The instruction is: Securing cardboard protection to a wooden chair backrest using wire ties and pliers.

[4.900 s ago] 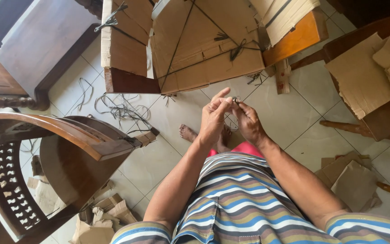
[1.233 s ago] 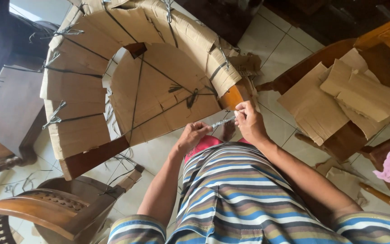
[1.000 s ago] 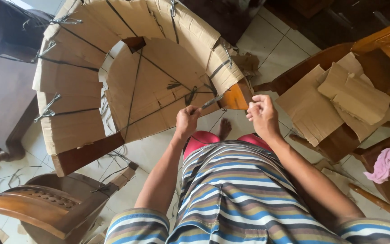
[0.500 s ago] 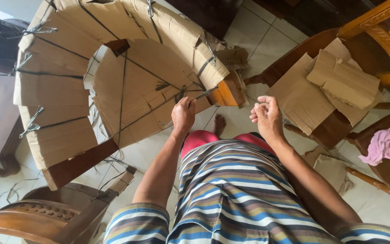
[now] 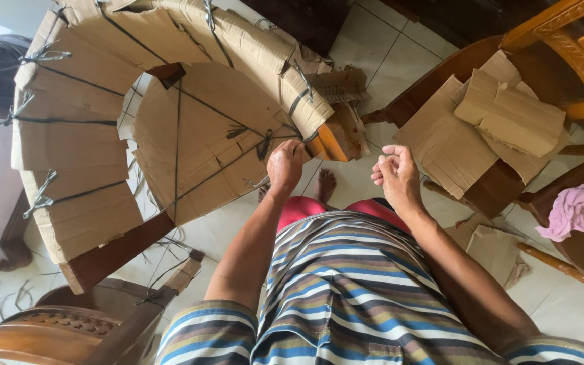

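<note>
A wooden chair [image 5: 336, 142] lies wrapped in brown cardboard [image 5: 190, 135], tied round with thin dark plastic strings [image 5: 76, 123]. My left hand [image 5: 286, 164] is closed against the cardboard's lower right edge, where a string knot [image 5: 263, 143] sits; whether it pinches a string I cannot tell. My right hand [image 5: 395, 176] hovers apart from the chair to the right, fingers loosely curled, with nothing visible in it. My bare foot [image 5: 326, 184] shows on the tiled floor below the hands.
Loose cardboard sheets [image 5: 488, 128] lie on a wooden chair [image 5: 562, 40] at the right, with a pink cloth [image 5: 579, 211] beside it. Another wooden chair arm [image 5: 69, 328] is at the lower left. String offcuts [image 5: 163, 250] litter the white tile floor [image 5: 400, 54].
My hands, held together in front of me, have parted. The left hand went to the wrapped chair's edge and the right drew off to the right. The view swung toward the chair.
</note>
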